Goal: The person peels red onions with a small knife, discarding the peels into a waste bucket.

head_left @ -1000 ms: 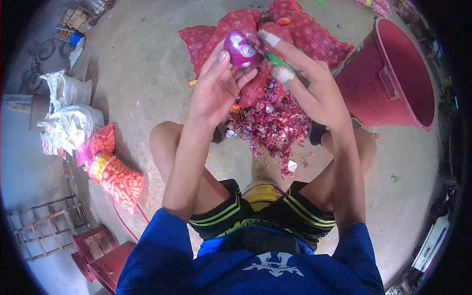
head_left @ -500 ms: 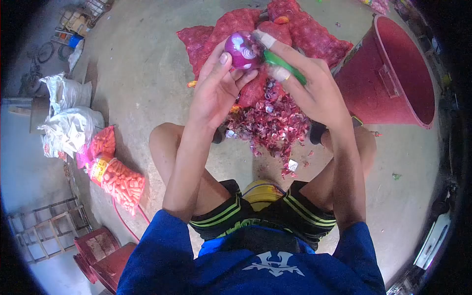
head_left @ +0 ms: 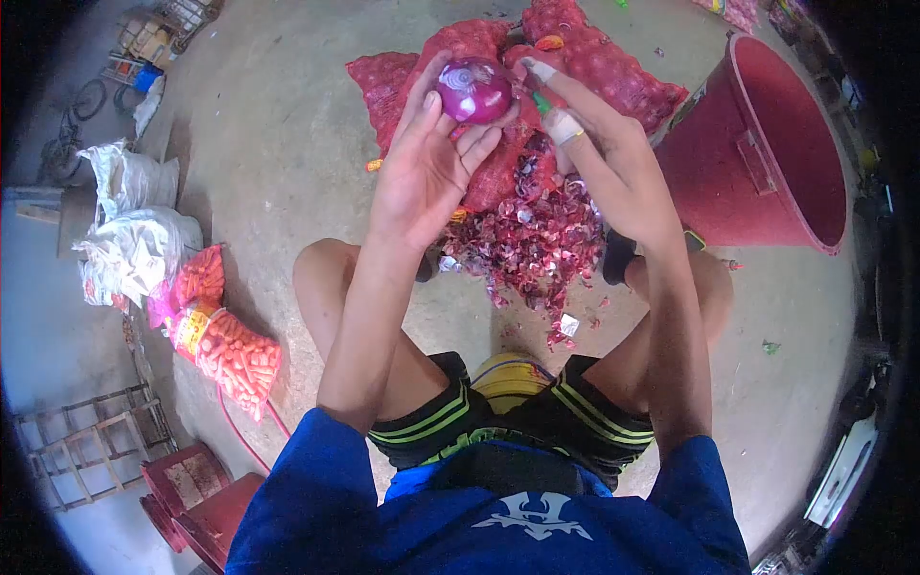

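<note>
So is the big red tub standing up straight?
No, the red tub lies tipped on its side on the floor, its open mouth facing right.

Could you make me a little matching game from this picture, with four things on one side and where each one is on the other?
Things:
1. onion
2. bucket
3. peels
4. carrot bag

Places:
A. on the floor by the person's left knee
B. lying tipped on its side to the right
C. held in the left hand
D. piled on the floor between the feet

Pairs: 1-C, 2-B, 3-D, 4-A
</note>
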Demonstrator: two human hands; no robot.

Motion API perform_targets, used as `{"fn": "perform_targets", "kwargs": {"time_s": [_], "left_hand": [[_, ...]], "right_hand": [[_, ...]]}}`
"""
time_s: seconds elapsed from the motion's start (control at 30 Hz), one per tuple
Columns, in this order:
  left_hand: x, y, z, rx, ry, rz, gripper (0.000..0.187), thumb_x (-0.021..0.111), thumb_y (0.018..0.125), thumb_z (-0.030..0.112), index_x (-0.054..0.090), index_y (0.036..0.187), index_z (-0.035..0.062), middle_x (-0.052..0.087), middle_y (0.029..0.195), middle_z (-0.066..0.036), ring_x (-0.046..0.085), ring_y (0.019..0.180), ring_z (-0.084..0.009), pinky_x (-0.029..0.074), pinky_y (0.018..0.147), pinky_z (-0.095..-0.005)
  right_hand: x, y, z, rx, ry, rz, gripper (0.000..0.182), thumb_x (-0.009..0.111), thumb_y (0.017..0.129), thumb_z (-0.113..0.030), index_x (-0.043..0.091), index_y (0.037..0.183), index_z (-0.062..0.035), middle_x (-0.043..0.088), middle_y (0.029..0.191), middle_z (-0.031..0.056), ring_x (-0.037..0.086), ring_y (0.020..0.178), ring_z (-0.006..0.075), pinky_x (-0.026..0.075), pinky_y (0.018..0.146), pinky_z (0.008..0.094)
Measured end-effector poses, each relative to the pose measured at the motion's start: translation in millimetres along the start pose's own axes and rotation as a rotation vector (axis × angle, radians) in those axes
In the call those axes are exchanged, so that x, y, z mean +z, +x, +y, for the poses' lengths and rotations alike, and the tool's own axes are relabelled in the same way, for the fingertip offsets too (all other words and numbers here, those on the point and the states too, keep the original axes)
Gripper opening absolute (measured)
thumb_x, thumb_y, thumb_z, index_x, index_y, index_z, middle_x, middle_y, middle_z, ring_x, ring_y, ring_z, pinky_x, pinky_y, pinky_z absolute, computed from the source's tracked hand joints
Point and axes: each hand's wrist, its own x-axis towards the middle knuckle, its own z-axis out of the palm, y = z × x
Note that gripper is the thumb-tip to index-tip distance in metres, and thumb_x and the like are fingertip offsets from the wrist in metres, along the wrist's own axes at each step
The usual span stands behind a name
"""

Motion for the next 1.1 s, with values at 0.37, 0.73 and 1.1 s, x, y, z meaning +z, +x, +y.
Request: {"fn": "perform_targets", "kwargs": {"time_s": [0.37, 0.73, 1.1], "left_hand": [[6, -6, -10, 0.117, 0.048, 0.028, 0.078, 0.071, 0.099, -0.003, 0.036, 0.165, 0.0169, 0.068, 0.136, -0.01, 0.067, 0.126, -0.021, 0.054, 0.115, -0.0425], [-2, -5, -8, 0.162, 0.101, 0.001, 0.072, 0.071, 0.102, 0.007, 0.038, 0.165, 0.0185, 0.06, 0.147, -0.008, 0.062, 0.13, -0.0204, 0.053, 0.108, -0.0359], [9, -4, -10, 0.143, -0.007, 0.093, 0.074, 0.074, 0.1, 0.002, 0.039, 0.164, 0.0108, 0.068, 0.135, -0.008, 0.067, 0.121, -0.0174, 0.055, 0.107, -0.0337]], "right_hand": [[18, -4, -11, -0.203, -0.056, 0.011, 0.052, 0.065, 0.104, -0.013, 0.057, 0.155, -0.0094, 0.069, 0.085, 0.0218, 0.062, 0.062, 0.0364, 0.053, 0.065, 0.041], [13, 4, 0, 0.081, 0.139, 0.089, 0.054, 0.057, 0.105, -0.011, 0.054, 0.159, -0.0093, 0.061, 0.075, 0.0079, 0.058, 0.071, 0.0108, 0.051, 0.071, 0.0307], [17, -3, -17, -0.077, -0.062, -0.05, 0.057, 0.056, 0.101, -0.001, 0.055, 0.158, -0.0078, 0.074, 0.1, 0.0119, 0.062, 0.078, 0.0124, 0.052, 0.075, 0.0288]]}}
